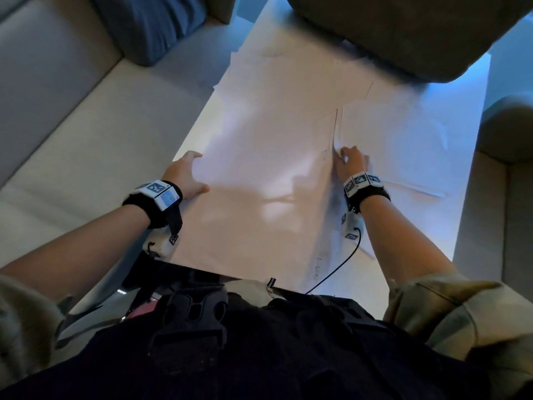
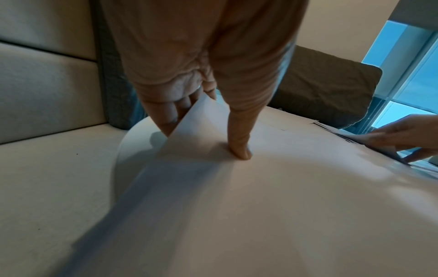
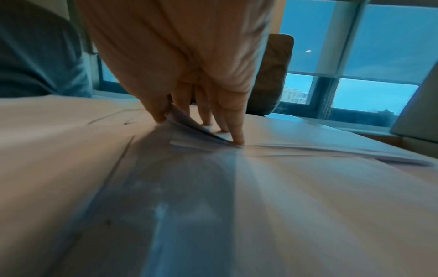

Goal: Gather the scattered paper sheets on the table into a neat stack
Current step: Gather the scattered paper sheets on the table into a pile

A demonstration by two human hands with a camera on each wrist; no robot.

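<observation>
— What are the hands doing?

— The left hand (image 1: 184, 176) grips the left edge of a big sheet (image 1: 259, 183), thumb (image 2: 239, 146) pressed on top and fingers (image 2: 170, 116) curled under the lifted corner. The right hand (image 1: 350, 163) pinches the edges of a few sheets (image 3: 199, 129) at mid-frame, thumb on one side, fingertips (image 3: 238, 138) down on the paper.

— And where does the paper lie?

— The big sheet spans between both hands at the centre of the head view. More sheets (image 1: 418, 145) overlap loosely right of the right hand, and others fan toward the upper middle, all on the white table (image 1: 461, 215).

— Around it?

— A beige sofa (image 1: 72, 134) at left, a blue cushion (image 1: 150, 24) at upper left, a brown cushion (image 1: 403, 33) at upper right.
</observation>
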